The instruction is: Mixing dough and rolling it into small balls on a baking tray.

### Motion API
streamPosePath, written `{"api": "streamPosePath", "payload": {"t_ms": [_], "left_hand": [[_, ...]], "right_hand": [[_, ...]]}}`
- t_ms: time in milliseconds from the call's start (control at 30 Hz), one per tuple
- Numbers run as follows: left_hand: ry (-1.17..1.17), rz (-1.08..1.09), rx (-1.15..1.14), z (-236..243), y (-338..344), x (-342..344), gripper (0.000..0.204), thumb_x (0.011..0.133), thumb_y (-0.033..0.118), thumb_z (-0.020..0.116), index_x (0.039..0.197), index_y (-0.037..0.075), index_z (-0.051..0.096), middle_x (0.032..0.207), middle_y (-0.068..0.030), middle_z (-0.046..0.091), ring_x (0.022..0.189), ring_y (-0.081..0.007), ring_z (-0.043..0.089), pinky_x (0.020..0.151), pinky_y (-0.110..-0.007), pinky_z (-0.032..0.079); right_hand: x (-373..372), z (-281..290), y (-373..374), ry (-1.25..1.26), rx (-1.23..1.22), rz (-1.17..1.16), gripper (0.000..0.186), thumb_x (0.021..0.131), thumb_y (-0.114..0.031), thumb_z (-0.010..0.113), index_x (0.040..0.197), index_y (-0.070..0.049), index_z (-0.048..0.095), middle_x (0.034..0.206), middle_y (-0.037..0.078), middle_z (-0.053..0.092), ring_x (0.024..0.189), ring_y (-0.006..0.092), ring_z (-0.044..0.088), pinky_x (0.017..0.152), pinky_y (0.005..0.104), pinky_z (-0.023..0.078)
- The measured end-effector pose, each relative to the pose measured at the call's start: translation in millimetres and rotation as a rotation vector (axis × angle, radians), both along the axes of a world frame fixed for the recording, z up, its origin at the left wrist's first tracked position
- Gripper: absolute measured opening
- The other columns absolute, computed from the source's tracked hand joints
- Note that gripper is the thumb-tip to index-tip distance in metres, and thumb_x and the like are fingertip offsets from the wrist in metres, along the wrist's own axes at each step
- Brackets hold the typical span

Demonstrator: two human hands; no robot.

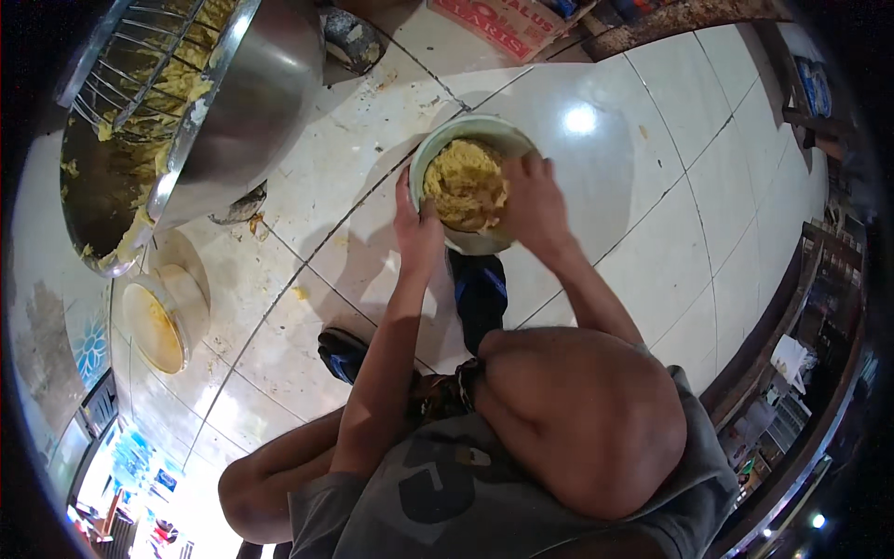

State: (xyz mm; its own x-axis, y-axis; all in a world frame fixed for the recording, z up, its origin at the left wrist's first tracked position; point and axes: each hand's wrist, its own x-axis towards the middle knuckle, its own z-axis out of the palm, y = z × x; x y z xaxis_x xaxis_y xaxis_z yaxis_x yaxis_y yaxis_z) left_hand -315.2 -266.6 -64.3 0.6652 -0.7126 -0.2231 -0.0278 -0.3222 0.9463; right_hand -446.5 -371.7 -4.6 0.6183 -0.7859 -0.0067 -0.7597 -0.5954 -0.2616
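Note:
A pale green-white bucket point(503, 135) stands in front of me, with yellow dough or batter point(464, 182) inside. My left hand point(419, 231) is closed on the bucket's left side, its thumb over the rim. At the right side of the bucket, my right hand point(538, 207) reaches over the rim beside the dough. Motion blurs its fingers and part of them is hidden, so their grip cannot be made out.
At the left, a large steel mixing bowl point(261, 102) with a wire guard point(140, 74) is smeared with yellow dough. Below it lies a tipped whitish tub point(191, 303). A red cardboard box point(494, 23) lies at the far side of the tiled floor point(652, 214). Dark shelving point(792, 345) lines the right.

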Motion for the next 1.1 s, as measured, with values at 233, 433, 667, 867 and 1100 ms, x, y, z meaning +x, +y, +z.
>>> {"api": "streamPosePath", "payload": {"t_ms": [233,433,667,867,1100], "left_hand": [[0.311,0.095,0.158,-1.9,37.1,-3.5,0.036,0.087,0.015,0.065,0.114,-0.001,0.048,0.103,-0.0149,0.056,0.087,-0.0224,0.057,0.076,-0.032,0.049],[0.369,0.033,0.056,-16.1,32.8,-32.6,0.021,0.088,0.006,0.06,0.105,0.002,0.049,0.092,-0.0091,0.056,0.077,-0.0159,0.055,0.064,-0.026,0.047],[0.569,0.086,-0.41,-52.3,22.6,-54.7,0.011,0.088,0.004,0.051,0.083,0.007,0.042,0.077,-0.0032,0.048,0.061,-0.009,0.043,0.048,-0.025,0.035],[0.669,0.174,-0.165,-8.9,-5.0,-22.6,0.01,0.09,0.009,0.053,0.098,0.005,0.049,0.084,-0.0074,0.055,0.064,-0.0122,0.052,0.052,-0.025,0.044],[0.678,0.117,0.058,-33.3,-22.7,35.1,0.021,0.084,0.007,0.056,0.102,-0.002,0.057,0.089,-0.0169,0.06,0.068,-0.0192,0.058,0.057,-0.029,0.052]], "right_hand": [[-19.5,-2.7,-2.0,-0.167,0.266,0.109,0.012,0.08,-0.015,0.062,0.087,-0.007,0.067,0.075,0.012,0.067,0.06,0.0321,0.062,0.057,0.0412,0.049],[-26.4,-27.0,11.7,0.068,0.18,0.079,0.015,0.08,-0.021,0.064,0.088,-0.01,0.068,0.073,0.013,0.065,0.058,0.0316,0.06,0.056,0.0422,0.049],[-50.6,-67.0,-12.5,-0.067,0.065,0.213,0.018,0.078,-0.029,0.069,0.083,-0.011,0.068,0.079,0.009,0.065,0.071,0.0252,0.061,0.064,0.0359,0.049],[-53.8,-78.4,-29.5,-0.122,-0.066,0.485,0.034,0.082,-0.043,0.065,0.099,-0.013,0.068,0.129,0.013,0.054,0.124,0.0325,0.042,0.102,0.0495,0.029],[-69.6,-23.7,-37.4,-0.048,-0.159,0.493,0.037,0.09,-0.041,0.055,0.116,-0.018,0.066,0.147,0.013,0.039,0.137,0.0365,0.03,0.107,0.0572,0.021]]}}
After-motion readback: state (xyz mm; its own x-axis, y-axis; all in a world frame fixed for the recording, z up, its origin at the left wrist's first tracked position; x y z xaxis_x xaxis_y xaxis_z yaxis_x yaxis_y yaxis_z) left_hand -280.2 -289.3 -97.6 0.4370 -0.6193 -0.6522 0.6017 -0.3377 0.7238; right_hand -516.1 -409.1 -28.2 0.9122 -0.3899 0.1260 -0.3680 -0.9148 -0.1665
